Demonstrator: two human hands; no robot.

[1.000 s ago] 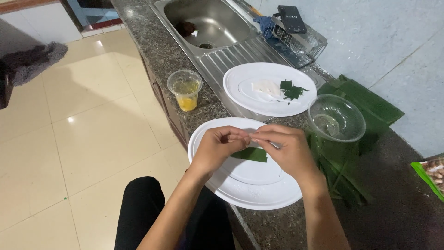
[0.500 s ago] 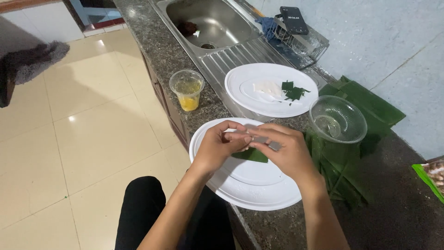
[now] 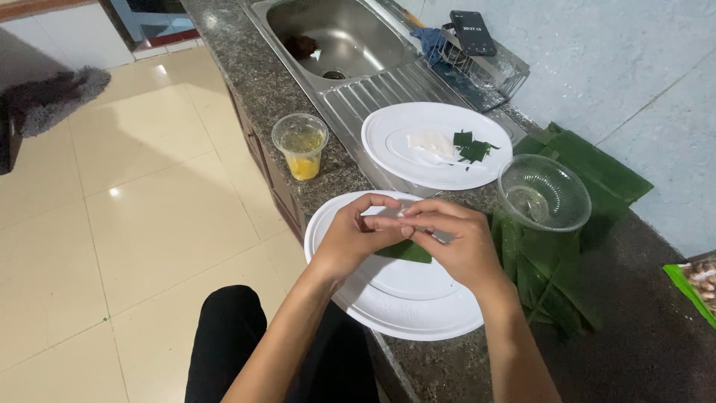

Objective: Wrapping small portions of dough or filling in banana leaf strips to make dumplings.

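Where the dark stone counter (image 3: 641, 351) meets its front edge, a white plate (image 3: 403, 306) is seen overhanging slightly, and both hands are held together just above it. The left hand (image 3: 356, 237) and the right hand (image 3: 456, 242) are joined fingertip to fingertip; a small pale item is pinched between them, too small and too covered by the fingers to be identified. A folded green leaf piece (image 3: 406, 251) is observed directly beneath the hands, over the near plate; whether it is gripped by the lower fingers or merely lies on the plate cannot be told.

Behind, a second white plate (image 3: 395, 127) is noted on the sink's ribbed drainboard (image 3: 350, 101); a white scrap and several cut green leaf bits (image 3: 471, 148) lie on it. A clear plastic cup (image 3: 300, 145) with yellow liquid stands at the counter edge, left of that plate. A clear plastic bowl (image 3: 543, 192) rests on a pile of banana leaves (image 3: 589, 168) to the right of the hands. A steel sink basin (image 3: 339, 33) is recorded at the top of the view, with a wire rack (image 3: 485, 71) beside it carrying a dark phone (image 3: 472, 32) and a blue cloth (image 3: 431, 41). Cream floor tiles (image 3: 134, 224) are visible to the left.
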